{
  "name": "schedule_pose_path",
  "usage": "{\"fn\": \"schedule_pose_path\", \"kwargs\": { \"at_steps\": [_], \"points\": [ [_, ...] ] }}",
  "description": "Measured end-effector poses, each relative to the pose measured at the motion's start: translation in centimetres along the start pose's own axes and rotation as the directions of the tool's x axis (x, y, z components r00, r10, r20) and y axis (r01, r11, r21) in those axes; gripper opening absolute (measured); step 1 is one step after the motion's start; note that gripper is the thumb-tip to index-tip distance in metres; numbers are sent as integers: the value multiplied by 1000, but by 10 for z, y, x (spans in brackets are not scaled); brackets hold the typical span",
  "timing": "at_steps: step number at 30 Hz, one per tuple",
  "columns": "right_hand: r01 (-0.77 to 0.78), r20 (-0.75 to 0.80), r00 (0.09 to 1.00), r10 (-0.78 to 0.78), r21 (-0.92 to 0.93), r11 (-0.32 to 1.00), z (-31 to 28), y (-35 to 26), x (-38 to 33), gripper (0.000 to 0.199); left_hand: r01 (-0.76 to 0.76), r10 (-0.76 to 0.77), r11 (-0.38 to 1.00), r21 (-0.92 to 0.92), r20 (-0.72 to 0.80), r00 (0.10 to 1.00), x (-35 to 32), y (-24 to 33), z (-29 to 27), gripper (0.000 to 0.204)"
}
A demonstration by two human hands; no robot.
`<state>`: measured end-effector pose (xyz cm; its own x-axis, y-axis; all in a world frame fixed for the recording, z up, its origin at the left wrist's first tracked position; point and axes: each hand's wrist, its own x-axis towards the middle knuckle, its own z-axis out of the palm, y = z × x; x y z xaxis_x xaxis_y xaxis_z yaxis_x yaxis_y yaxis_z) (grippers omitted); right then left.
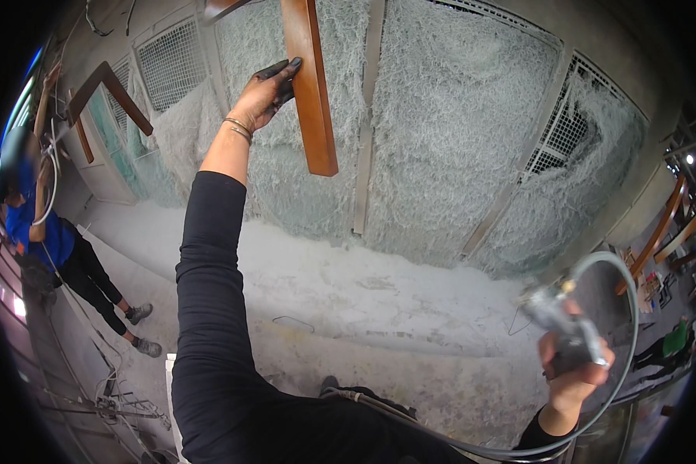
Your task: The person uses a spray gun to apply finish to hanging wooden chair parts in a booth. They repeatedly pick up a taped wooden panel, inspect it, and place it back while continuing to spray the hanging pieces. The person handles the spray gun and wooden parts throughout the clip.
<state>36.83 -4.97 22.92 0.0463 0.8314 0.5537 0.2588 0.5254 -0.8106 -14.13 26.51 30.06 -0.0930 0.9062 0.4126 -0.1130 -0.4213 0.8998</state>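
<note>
High in the middle of the view hangs a glossy brown wooden piece (314, 108), like a chair leg or frame part; its upper end runs out of the picture. My left hand (267, 94), fingertips stained dark, grips its left edge, and the wrist wears thin bangles. At the lower right my right hand (572, 371) is closed round a metal spray gun (562, 317), blurred by motion. A grey hose (634, 309) loops from the gun down and across in front of my body.
A wall panel (456, 116) matted with pale overspray fibres stands ahead. Another brown wooden frame (104, 81) hangs at the left, near a person in blue (42, 224). More wooden pieces (661, 224) hang at the right, above a person in green (673, 340). Cables (116, 398) tangle at lower left.
</note>
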Motion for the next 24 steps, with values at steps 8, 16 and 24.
{"fn": "schedule_pose_path", "kwargs": {
  "at_steps": [8,16,24],
  "points": [
    [290,-510,836,-201,101,952,27,0,18,136,-105,101,990,-95,-47,994,31,-11,26,38],
    [197,-546,826,-142,43,979,76,18,26,134,-106,79,992,-74,-307,949,94,-32,62,83],
    [107,-529,847,-48,80,991,90,44,32,102,-564,379,826,3,-742,552,49,105,-205,72]
  ]
}}
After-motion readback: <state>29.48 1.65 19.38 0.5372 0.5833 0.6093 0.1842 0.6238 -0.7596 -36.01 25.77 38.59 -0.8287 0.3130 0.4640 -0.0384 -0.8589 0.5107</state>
